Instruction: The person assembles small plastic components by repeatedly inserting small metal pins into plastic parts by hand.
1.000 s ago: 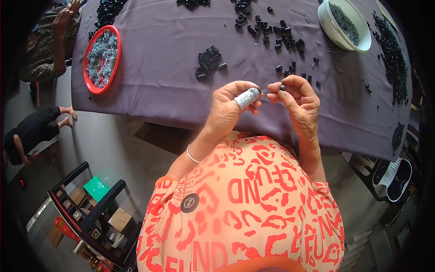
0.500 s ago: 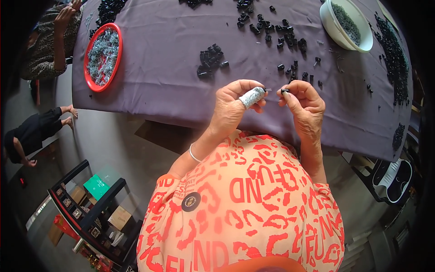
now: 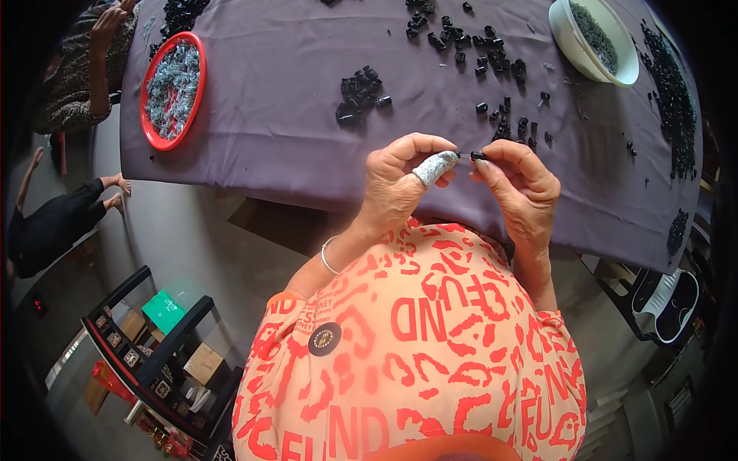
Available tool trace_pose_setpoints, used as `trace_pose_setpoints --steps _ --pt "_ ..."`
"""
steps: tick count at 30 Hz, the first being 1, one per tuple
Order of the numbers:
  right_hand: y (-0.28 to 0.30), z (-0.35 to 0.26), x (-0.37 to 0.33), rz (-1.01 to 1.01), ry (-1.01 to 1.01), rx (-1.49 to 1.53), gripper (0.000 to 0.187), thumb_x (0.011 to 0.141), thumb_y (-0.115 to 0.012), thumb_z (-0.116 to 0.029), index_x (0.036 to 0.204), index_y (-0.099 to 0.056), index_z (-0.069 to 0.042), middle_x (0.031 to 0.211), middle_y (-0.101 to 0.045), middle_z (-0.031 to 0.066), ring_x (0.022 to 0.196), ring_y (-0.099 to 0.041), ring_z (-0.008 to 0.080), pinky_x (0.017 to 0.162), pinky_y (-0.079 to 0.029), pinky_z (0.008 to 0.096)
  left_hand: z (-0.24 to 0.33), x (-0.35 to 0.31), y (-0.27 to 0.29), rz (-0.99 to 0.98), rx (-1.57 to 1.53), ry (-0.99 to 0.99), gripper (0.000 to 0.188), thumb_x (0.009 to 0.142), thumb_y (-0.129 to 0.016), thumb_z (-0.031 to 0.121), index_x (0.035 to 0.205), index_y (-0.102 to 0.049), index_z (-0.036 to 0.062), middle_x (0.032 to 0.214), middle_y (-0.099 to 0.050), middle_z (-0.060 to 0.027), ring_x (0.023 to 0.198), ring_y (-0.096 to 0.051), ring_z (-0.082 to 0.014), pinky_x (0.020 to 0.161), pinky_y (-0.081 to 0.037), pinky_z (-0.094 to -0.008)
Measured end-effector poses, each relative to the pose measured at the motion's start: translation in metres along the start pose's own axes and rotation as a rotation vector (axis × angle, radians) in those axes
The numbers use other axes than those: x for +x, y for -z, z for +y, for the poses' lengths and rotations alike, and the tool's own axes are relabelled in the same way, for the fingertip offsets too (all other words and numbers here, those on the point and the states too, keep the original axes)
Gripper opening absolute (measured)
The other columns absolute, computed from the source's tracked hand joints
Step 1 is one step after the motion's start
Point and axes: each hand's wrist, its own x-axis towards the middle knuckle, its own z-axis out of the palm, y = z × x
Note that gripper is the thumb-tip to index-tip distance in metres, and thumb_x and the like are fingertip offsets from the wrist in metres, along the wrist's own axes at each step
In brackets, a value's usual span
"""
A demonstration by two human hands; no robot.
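Observation:
My left hand (image 3: 400, 173), its thumb wrapped in a silvery-white covering, pinches a small black part with a thin spring-like piece (image 3: 464, 156) sticking out to the right. Facing it, my right hand (image 3: 523, 180) holds a small black cylindrical part (image 3: 477, 155) between thumb and forefinger. The thin piece's tip meets the end of that black cylinder, just above the table's near edge. Beyond my left hand lies a small heap of black parts (image 3: 360, 94). More black parts (image 3: 503, 123) are scattered beyond my right hand.
A purple cloth (image 3: 269, 115) covers the table. At left is a red tray (image 3: 144, 115) of clear small pieces; a white bowl (image 3: 626, 71) of thin grey pieces stands far right. Black pieces (image 3: 673, 107) line the right edge. Other people (image 3: 77, 69) are at the left.
My hands have come closer together, so the thin piece in my left hand now meets the black cylinder in my right. The view has shifted slightly.

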Motion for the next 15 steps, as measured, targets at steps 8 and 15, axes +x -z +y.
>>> trace_pose_setpoints --steps 8,15 --pt "0.0023 0.0025 -0.0008 -0.016 0.041 -0.113 0.016 0.085 -0.062 0.007 0.101 -0.062 0.004 0.089 -0.065 0.0053 0.08 -0.064 0.0112 0.074 -0.053 0.0222 -0.0007 -0.0004 0.0022 -0.016 0.061 -0.047 0.015 0.086 -0.063 -0.001 0.101 -0.064 -0.0013 0.086 -0.065 -0.0039 0.076 -0.062 -0.0079 0.068 -0.052 -0.0204" --pt "0.001 0.0054 0.0001 -0.016 -0.051 0.027 0.016 0.085 -0.061 0.008 0.101 -0.062 0.004 0.089 -0.065 0.0055 0.08 -0.064 0.0111 0.074 -0.052 0.0216 0.0 -0.001 0.001 -0.013 0.059 -0.066 0.015 0.085 -0.063 -0.003 0.1 -0.064 -0.0018 0.089 -0.064 -0.0035 0.076 -0.061 -0.0076 0.067 -0.051 -0.0201"
